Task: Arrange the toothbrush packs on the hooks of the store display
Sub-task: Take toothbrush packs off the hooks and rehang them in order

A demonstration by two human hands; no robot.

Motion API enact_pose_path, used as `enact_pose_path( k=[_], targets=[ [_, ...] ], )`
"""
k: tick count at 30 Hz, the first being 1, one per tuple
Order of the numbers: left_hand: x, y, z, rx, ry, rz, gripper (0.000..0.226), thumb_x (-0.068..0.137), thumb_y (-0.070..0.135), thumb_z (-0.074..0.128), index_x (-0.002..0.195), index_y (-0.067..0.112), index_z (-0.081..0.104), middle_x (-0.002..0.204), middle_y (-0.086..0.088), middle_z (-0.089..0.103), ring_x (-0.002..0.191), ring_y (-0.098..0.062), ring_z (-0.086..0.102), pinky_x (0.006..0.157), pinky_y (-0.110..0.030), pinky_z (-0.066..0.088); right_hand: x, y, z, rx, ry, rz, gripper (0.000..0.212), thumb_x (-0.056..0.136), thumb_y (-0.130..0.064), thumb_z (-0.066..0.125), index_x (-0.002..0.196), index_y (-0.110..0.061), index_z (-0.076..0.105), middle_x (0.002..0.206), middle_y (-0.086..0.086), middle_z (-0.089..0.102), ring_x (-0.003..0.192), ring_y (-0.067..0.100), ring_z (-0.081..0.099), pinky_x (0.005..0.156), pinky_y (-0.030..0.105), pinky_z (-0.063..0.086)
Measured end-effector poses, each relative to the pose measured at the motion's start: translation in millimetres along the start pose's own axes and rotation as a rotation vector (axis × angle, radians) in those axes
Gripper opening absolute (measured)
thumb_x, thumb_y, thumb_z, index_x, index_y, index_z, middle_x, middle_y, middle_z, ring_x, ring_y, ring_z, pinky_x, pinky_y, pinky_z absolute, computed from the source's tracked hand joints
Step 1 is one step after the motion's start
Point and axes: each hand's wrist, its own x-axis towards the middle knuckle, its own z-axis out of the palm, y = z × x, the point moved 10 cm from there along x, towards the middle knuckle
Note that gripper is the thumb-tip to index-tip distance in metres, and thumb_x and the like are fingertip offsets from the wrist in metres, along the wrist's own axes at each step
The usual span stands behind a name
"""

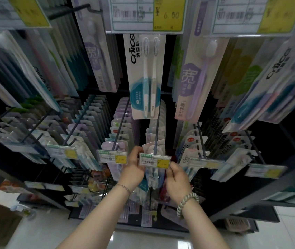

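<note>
Both my hands are up at the middle hook of the lower row. My left hand (pixel 134 168) has its fingers curled round the left edge of a clear-fronted, white-backed toothbrush pack (pixel 150 147). My right hand (pixel 178 177) grips the same pack from the right, thumb bent in beside it; those fingertips are hidden behind the label, so I cannot tell exactly how they lie.

The top of the pack sits at the front end of the thin dark metal hook (pixel 156 123), tilted a little, and the rest of it hangs down between my palms. A green, white and yellow price label in a clear holder (pixel 154 159) hangs at the tip of the hook, just in front of the pack and touching my right thumb. More packs are threaded further back along the same rod.

A row of purple-carded packs (pixel 120 121) fills the next hook to the left. Above hangs a tall white and teal twin-brush pack (pixel 145 76). A pale beaded bracelet (pixel 188 203) circles my right wrist and a thin chain bracelet (pixel 123 186) my left. A glossy white tiled floor (pixel 143 238) lies below.
</note>
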Motion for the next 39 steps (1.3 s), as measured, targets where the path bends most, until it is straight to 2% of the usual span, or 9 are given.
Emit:
enact_pose_path(
  k=[5, 15, 18, 23, 26, 31, 34, 36, 39],
  targets=[
    [14.7, -10.6, -5.1, -0.186, 0.094, -0.03, 0.03, 0.094, 0.001, 0.052, 0.086, 0.03, 0.057, 0.081, 0.008, 0.062, 0.083, -0.015, 0.057, 0.076, -0.032, 0.047, 10.2, -4.4, -4.3, 0.049, 0.002, 0.034, 0.033, 0.095, -0.011, 0.041, 0.123, -0.028, 0.049, 0.106, 0.002, 0.061, 0.082, 0.012, 0.057, 0.069, 0.027, 0.046],
    [9.0, 16.5, -10.6, -0.195, 0.182, 0.097, 0.032, 0.099, 0.008, 0.05, 0.076, 0.029, 0.05, 0.064, 0.013, 0.057, 0.06, 0.006, 0.051, 0.061, -0.017, 0.042, 27.7, -9.1, -3.5, -0.024, 0.055, 0.01, 0.048, 0.095, -0.014, 0.053, 0.14, -0.025, 0.037, 0.135, 0.0, 0.047, 0.116, 0.013, 0.049, 0.097, 0.025, 0.04],
    [-2.7, 30.7, -12.3, -0.093, 0.176, 0.168, 0.021, 0.098, 0.006, 0.05, 0.083, 0.02, 0.046, 0.075, 0.003, 0.056, 0.066, 0.007, 0.05, 0.062, -0.007, 0.041, 34.6, -8.8, 0.4, -0.008, 0.052, 0.017, 0.048, 0.095, -0.018, 0.053, 0.139, -0.028, 0.038, 0.132, -0.001, 0.05, 0.113, 0.013, 0.052, 0.098, 0.033, 0.046],
    [-8.9, 18.2, -18.8, 0.009, 0.253, 0.147, 0.014, 0.101, 0.02, 0.046, 0.088, 0.024, 0.042, 0.078, -0.004, 0.055, 0.071, -0.011, 0.055, 0.061, -0.024, 0.044, 39.2, -11.2, 1.5, 0.056, 0.03, 0.024, 0.045, 0.093, -0.02, 0.056, 0.136, -0.025, 0.043, 0.127, -0.001, 0.052, 0.11, 0.014, 0.054, 0.097, 0.038, 0.047],
    [-14.5, 15.8, -18.5, 0.052, 0.258, 0.125, 0.013, 0.098, 0.013, 0.051, 0.091, 0.019, 0.041, 0.079, -0.003, 0.053, 0.071, -0.008, 0.052, 0.058, -0.015, 0.04, 42.3, -14.3, 0.3, 0.015, 0.039, 0.014, 0.041, 0.095, -0.021, 0.053, 0.135, -0.024, 0.044, 0.123, -0.002, 0.056, 0.103, 0.012, 0.056, 0.092, 0.033, 0.048],
    [-25.1, 9.3, -22.5, 0.164, 0.287, 0.099, 0.026, 0.092, 0.008, 0.06, 0.116, 0.01, 0.049, 0.093, -0.01, 0.059, 0.086, -0.027, 0.06, 0.074, -0.037, 0.05, 47.8, -27.6, -2.7, 0.021, -0.007, -0.004, 0.04, 0.096, -0.025, 0.049, 0.136, -0.017, 0.045, 0.11, -0.005, 0.053, 0.104, 0.013, 0.053, 0.087, 0.025, 0.043],
    [-32.0, 2.3, -25.6, 0.214, 0.284, 0.084, 0.042, 0.095, 0.013, 0.059, 0.133, 0.001, 0.044, 0.076, -0.011, 0.064, 0.067, -0.025, 0.063, 0.059, -0.02, 0.044, 58.4, -21.1, 1.8, 0.055, -0.016, 0.046, 0.036, 0.098, -0.024, 0.049, 0.134, -0.017, 0.047, 0.104, -0.005, 0.059, 0.102, 0.019, 0.061, 0.09, 0.036, 0.05],
    [-36.0, -4.1, -28.9, 0.213, 0.288, 0.053, 0.03, 0.095, 0.012, 0.058, 0.121, -0.002, 0.051, 0.069, -0.012, 0.062, 0.063, -0.026, 0.062, 0.055, -0.019, 0.042, 65.5, -13.4, 2.2, 0.112, 0.018, 0.103, 0.029, 0.098, -0.019, 0.048, 0.127, -0.018, 0.052, 0.103, 0.002, 0.064, 0.097, 0.024, 0.063, 0.089, 0.044, 0.051],
    [-41.9, -18.1, -31.9, 0.197, 0.299, -0.019, 0.016, 0.095, 0.018, 0.059, 0.086, 0.005, 0.054, 0.067, -0.007, 0.059, 0.061, -0.022, 0.059, 0.056, -0.028, 0.041, 71.7, -12.2, -2.8, 0.114, 0.067, 0.114, 0.021, 0.097, -0.021, 0.051, 0.116, -0.013, 0.058, 0.1, 0.002, 0.064, 0.091, 0.019, 0.06, 0.082, 0.032, 0.048]
  ],
)
